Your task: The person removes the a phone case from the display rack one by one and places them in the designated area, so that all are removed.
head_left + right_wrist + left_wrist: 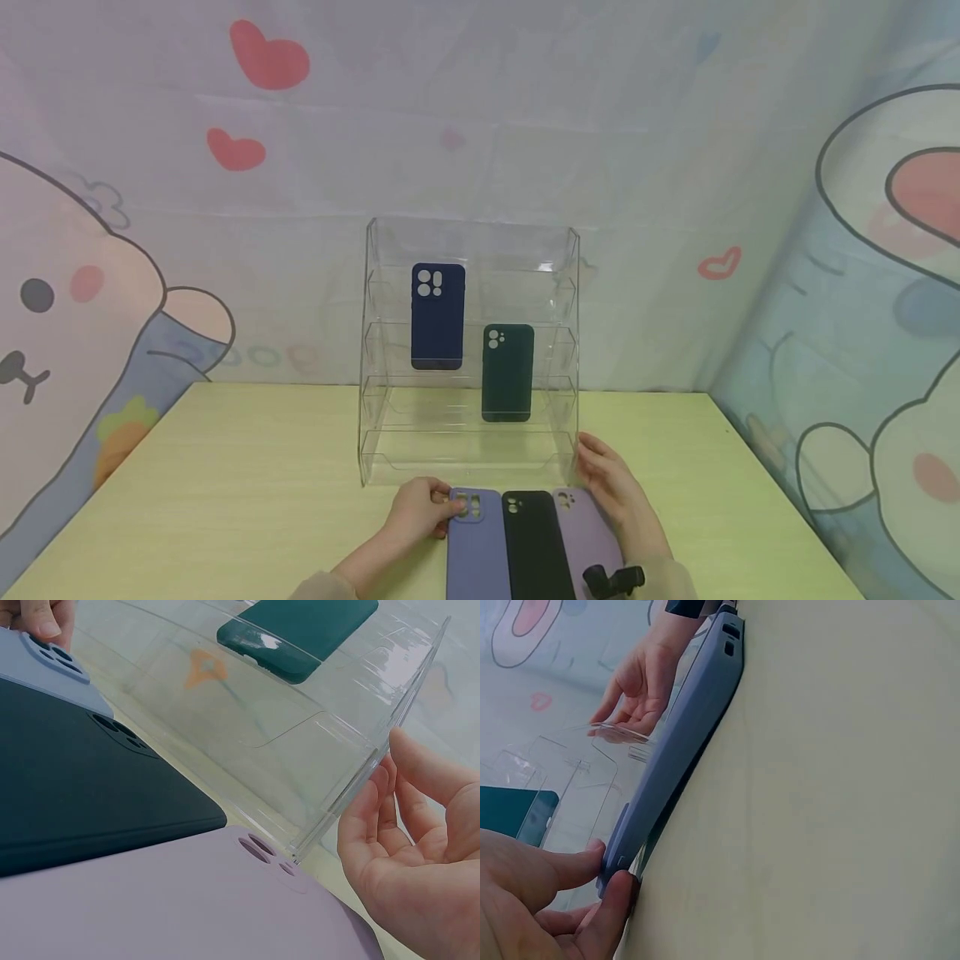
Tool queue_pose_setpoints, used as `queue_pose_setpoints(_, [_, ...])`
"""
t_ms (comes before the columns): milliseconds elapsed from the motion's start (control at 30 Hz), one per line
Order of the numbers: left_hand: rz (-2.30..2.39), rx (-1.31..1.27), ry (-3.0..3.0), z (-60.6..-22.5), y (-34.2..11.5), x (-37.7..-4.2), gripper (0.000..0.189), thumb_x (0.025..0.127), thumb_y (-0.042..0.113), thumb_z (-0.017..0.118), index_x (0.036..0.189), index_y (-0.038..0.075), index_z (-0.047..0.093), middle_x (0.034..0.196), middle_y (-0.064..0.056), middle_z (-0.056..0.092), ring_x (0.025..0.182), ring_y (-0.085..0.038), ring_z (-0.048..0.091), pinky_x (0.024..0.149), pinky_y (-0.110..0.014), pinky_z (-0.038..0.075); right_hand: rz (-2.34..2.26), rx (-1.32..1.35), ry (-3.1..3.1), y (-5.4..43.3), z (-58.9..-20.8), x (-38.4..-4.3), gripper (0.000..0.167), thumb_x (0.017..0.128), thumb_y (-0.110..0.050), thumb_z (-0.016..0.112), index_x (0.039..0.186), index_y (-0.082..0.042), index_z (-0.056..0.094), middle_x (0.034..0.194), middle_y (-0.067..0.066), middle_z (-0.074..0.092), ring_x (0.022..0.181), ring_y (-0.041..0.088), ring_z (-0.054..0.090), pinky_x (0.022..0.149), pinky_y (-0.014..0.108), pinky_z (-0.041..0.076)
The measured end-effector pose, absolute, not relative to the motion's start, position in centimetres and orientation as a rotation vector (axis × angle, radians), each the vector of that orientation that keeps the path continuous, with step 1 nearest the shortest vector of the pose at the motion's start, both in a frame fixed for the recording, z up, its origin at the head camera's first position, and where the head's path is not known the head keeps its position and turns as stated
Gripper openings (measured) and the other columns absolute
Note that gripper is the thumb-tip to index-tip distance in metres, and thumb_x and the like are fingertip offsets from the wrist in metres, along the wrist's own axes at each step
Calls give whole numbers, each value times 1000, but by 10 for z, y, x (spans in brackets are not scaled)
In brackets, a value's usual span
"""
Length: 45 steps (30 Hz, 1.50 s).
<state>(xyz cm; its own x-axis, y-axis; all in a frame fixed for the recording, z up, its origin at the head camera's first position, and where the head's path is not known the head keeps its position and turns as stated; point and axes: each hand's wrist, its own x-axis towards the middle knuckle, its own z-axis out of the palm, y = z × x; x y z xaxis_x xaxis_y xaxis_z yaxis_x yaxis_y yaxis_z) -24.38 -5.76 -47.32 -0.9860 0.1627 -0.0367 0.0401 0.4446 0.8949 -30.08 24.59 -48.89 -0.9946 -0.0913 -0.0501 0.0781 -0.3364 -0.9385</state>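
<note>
Blue-purple phone case [477,554], black phone case [536,542] and lilac phone case [588,533] lie side by side nearest us on the pale yellow table [225,483], the first two running past the bottom of the head view. With our left hand [418,510] we pinch the blue-purple one at its top left corner, thumb beside the camera holes. Our right hand [617,492] is relaxed, its loosely bent fingers touching the right side of the clear rack [472,461], near the lilac one. The rack stands just beyond the row, and in it we see a green phone case [507,375] upright in a middle tier, with a dark blue phone case [438,329] higher up and to its left. Behind the table hangs a pale cloth [525,158] printed with pink hearts and cartoon animals
</note>
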Motion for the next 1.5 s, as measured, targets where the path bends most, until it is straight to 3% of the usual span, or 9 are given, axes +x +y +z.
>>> queue_pose_setpoints(333, [1561, 217, 2575, -472, -61, -245, 40, 85, 14, 75, 108, -16, 63, 76, -6, 72, 53, -9, 64, 53, -25, 57, -2528, 31, 1717, 243, -488, -300, 27, 101, 1, 42, 103, -20, 59, 94, -9, 59, 84, 1, 53, 76, 14, 46])
queue_pose_setpoints(600, [1563, 238, 2543, -471, -65, -246, 47, 84, 20, 78, 108, -16, 62, 79, -7, 71, 55, -9, 64, 53, -23, 57, -2519, 14, 1716, 245, -488, -301, 25, 101, 1, 42, 109, -17, 57, 97, -8, 60, 87, 2, 53, 77, 15, 46])
queue_pose_setpoints(867, [1580, 188, 2573, -465, -68, -243, 34, 86, 13, 74, 107, -11, 65, 80, -12, 73, 52, -10, 62, 52, -27, 56, -2499, 5, 1733, 246, -488, -302, 23, 102, 0, 42, 114, -14, 54, 98, -8, 58, 87, 2, 52, 77, 15, 46])
queue_pose_setpoints(1167, [1552, 200, 2568, -463, -75, -245, 32, 86, 12, 71, 111, -8, 66, 85, -13, 74, 55, -13, 65, 51, -27, 55, -2500, 16, 1717, 245, -489, -302, 22, 101, 0, 42, 114, -13, 54, 96, -7, 57, 86, 3, 51, 77, 15, 46])
queue_pose_setpoints(1300, [1627, 223, 2478, -455, -80, -249, 34, 89, 12, 69, 116, -8, 63, 94, -15, 73, 66, -16, 68, 58, -30, 57, -2492, 13, 1708, 245, -488, -301, 21, 102, -1, 42, 116, -12, 53, 97, -8, 57, 87, 3, 51, 78, 15, 45])
queue_pose_setpoints(1500, [1792, 310, 2295, -433, -80, -257, 43, 95, 19, 63, 129, -8, 57, 117, -23, 67, 93, -24, 69, 82, -41, 59, -2477, 11, 1715, 247, -487, -300, 24, 102, -2, 41, 124, -8, 48, 99, -9, 56, 89, 2, 51, 79, 16, 45])
